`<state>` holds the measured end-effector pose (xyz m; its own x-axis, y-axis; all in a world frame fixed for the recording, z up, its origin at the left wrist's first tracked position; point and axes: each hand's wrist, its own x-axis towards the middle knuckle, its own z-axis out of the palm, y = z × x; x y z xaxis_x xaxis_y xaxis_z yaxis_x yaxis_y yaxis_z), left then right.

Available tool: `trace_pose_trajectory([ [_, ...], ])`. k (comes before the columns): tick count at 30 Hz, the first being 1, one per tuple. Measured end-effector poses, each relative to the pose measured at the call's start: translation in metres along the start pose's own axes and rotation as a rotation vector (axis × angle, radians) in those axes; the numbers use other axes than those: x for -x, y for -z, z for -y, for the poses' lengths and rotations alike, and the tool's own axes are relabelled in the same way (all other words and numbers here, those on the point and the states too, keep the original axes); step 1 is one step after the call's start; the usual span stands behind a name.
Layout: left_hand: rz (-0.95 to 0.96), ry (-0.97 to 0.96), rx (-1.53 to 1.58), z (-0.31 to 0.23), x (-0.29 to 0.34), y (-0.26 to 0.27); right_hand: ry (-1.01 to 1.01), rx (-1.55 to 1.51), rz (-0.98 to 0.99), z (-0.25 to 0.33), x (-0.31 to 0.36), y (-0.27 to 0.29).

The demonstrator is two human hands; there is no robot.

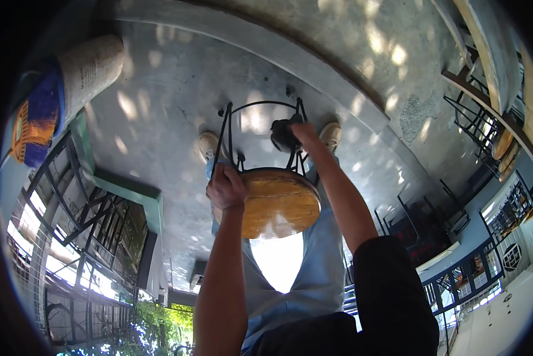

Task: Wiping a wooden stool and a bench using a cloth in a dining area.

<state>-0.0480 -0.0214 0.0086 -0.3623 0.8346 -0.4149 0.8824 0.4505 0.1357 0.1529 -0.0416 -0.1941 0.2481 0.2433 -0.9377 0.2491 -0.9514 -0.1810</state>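
Floor (165,118) of grey concrete, dappled with sunlight, extends across most of the view; a long raised grey concrete kerb (248,38) crosses its far part in a curve. Black metal-framed furniture (477,127) with some wooden parts stands at right, well apart from the hands. Two legs in light blue denim (328,255) are spread toward the lower middle. Stool (281,204), with round glossy brown wooden seat and thin black metal legs, is between the denim legs, seat nearest the torso, legs running away toward the kerb; a curved black metal bar (263,102) joins them near the far end. Cannot tell which stool feet bear on the floor. Off-white cylindrical container (91,68) lies at upper left, well apart from the stool. Beige shoes (207,145) are planted either side of the stool legs. Left hand (226,185): fingers curled closed around a black leg just beside the seat rim. Right hand (304,135): fingers closed on a bunched black cloth (284,136), held over the right-side stool legs; exact contact between cloth and metal cannot be told.
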Motion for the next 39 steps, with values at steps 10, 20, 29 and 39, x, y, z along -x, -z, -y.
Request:
trace_pose_trajectory([
  [10, 0.047, 0.011, 0.119, -0.012, 0.002, -0.008, 0.181, 0.465, -0.068, 0.019, -0.031, 0.036],
  [20, -0.016, -0.022, 0.153, -0.017, 0.002, -0.002, 0.499, 0.967, 0.099, 0.108, 0.147, 0.073],
  [29, 0.027, -0.072, 0.256, -0.028, 0.002, -0.003, 1.063, 1.16, 0.03, 0.141, -0.04, -0.078],
  [39, 0.118, -0.063, 0.362, -0.013, -0.002, 0.012, 1.236, 1.301, 0.051, 0.095, -0.06, -0.12],
])
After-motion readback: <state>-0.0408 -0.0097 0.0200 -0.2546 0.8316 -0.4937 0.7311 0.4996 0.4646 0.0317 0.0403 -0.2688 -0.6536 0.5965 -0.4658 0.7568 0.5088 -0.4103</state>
